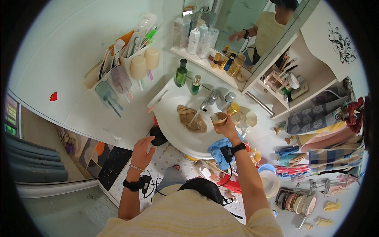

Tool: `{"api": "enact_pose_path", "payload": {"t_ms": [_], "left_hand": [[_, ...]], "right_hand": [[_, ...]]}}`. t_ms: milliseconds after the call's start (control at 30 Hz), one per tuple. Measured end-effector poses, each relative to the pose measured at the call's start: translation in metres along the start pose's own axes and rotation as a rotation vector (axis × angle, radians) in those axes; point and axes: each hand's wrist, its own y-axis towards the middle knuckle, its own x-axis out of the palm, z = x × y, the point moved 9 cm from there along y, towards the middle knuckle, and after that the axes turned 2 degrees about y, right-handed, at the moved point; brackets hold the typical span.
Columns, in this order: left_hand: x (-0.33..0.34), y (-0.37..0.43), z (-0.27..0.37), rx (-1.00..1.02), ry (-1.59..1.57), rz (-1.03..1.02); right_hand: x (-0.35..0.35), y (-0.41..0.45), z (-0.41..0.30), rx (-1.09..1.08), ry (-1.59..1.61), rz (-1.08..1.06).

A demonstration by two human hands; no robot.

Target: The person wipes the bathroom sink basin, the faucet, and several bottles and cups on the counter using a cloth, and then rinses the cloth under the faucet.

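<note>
My right hand (pixel 226 128) grips a tan cup (pixel 218 119) over the right side of the white washbasin (pixel 174 136). The cup's rim faces up, tilted towards the basin. From the chrome faucet (pixel 209 100) a thin stream of water falls onto a wet brown cloth (pixel 189 117) lying bunched in the bowl. My left hand (pixel 144 152) hangs in the air, left of the basin's front edge, fingers apart and holding nothing. Just behind the cup stands a jar with a gold lid (pixel 233 109), and a pale cup (pixel 251 118) sits farther right on the counter.
Green bottles (pixel 181 74) and a toothbrush (pixel 158 101) rest on the basin's back left. A blue cloth (pixel 220 152) drapes over its front right rim. A wall rack (pixel 123 63) holds cups and toothbrushes. Cosmetics crowd the mirror shelf (pixel 207 60). Towels (pixel 334 157) hang at right.
</note>
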Motion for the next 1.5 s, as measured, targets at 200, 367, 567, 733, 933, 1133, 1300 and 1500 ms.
{"api": "enact_pose_path", "payload": {"t_ms": [200, 367, 567, 733, 933, 1133, 1300, 1500], "left_hand": [[-0.003, 0.006, -0.001, 0.096, -0.016, 0.011], [-0.009, 0.012, -0.012, 0.088, 0.015, -0.024], [-0.003, 0.022, -0.011, 0.159, -0.013, -0.052], [-0.003, 0.024, -0.015, 0.173, -0.036, -0.082], [0.005, 0.023, -0.015, 0.174, -0.029, -0.11], [0.009, 0.023, -0.004, 0.209, -0.051, -0.103], [0.013, 0.02, -0.004, 0.228, -0.032, -0.124], [0.028, 0.021, 0.012, 0.274, -0.076, -0.172]], "right_hand": [[0.0, 0.0, 0.026, 0.048, -0.034, 0.039], [0.004, -0.001, -0.015, -0.053, 0.006, 0.087], [0.005, -0.007, 0.035, 0.159, -0.085, 0.079], [0.009, -0.014, 0.013, 0.059, 0.077, 0.074], [0.019, -0.014, -0.001, 0.045, 0.355, 0.065], [0.015, -0.019, 0.042, 0.171, 0.144, 0.086], [0.013, -0.022, 0.006, 0.047, 0.132, 0.127], [0.011, -0.032, 0.031, 0.28, -0.172, 0.06]]}}
